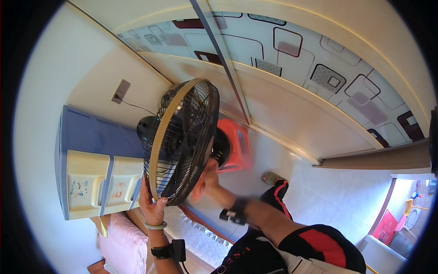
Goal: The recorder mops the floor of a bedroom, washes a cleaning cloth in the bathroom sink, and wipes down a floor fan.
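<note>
An electric fan with a black wire guard and a gold rim band [163, 137] leans toward me. Its black base [224, 145] rests on a red plastic stool [241, 147]. My left hand [153, 205] grips the near edge of the guard, thumb on the rim side. In front of the guard, close to the base, is my right hand [207, 176]. It is motion-blurred, and whether its fingers touch the fan is unclear.
A blue and cream plastic drawer cabinet [89, 178] stands at the left. A plug in the wall socket [121, 91] has a cord running behind the fan. Patterned sliding wardrobe doors [291, 68] rise beyond. A bed with a white cover [191, 236] and pink pillow [123, 239] lies near me.
</note>
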Motion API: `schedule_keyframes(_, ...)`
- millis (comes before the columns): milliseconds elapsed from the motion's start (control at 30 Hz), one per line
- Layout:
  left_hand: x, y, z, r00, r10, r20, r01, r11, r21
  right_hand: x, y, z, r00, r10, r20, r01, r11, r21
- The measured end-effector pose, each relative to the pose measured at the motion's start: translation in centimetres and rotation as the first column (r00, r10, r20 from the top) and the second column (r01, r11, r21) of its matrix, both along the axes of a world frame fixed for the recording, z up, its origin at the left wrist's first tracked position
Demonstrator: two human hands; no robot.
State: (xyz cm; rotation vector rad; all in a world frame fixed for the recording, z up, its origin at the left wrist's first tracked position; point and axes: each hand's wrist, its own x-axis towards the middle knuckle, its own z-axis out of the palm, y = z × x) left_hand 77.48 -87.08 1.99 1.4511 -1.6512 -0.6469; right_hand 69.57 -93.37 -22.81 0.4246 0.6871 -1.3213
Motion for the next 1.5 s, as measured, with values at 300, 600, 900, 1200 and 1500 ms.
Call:
schedule_keyframes(300, -3.2, -0.9, 2.5, 0.998, -0.067, -0.003, 0.067, 0.997, 0.024, -24.3, -10.3, 9.8, 0.930, 0.082, -0.359, -0.190, 0.942, -0.278)
schedule_keyframes(600, -9.6, -4.2, 6.5, 0.824, 0.170, 0.541, -0.131, 0.985, -0.110, -31.7, -10.5, 3.6, 0.698, 0.240, -0.675, -0.460, 0.873, -0.164)
schedule_keyframes(900, -7.7, -3.6, 5.8, 0.819, 0.136, 0.557, -0.183, 0.983, 0.029, -28.9, -9.0, -11.5, 0.835, 0.513, -0.200, -0.503, 0.858, 0.099)
schedule_keyframes(1200, -6.2, 1.3, 5.7, 0.698, 0.290, 0.655, -0.394, 0.919, 0.014, -18.5, -13.4, -20.4, 0.843, 0.432, -0.320, -0.370, 0.898, 0.236)
schedule_keyframes(1500, -3.9, 5.1, 3.8, 0.659, 0.289, 0.694, -0.382, 0.924, -0.022, -17.1, -8.2, -26.4, 0.915, 0.383, -0.124, -0.391, 0.919, -0.045)
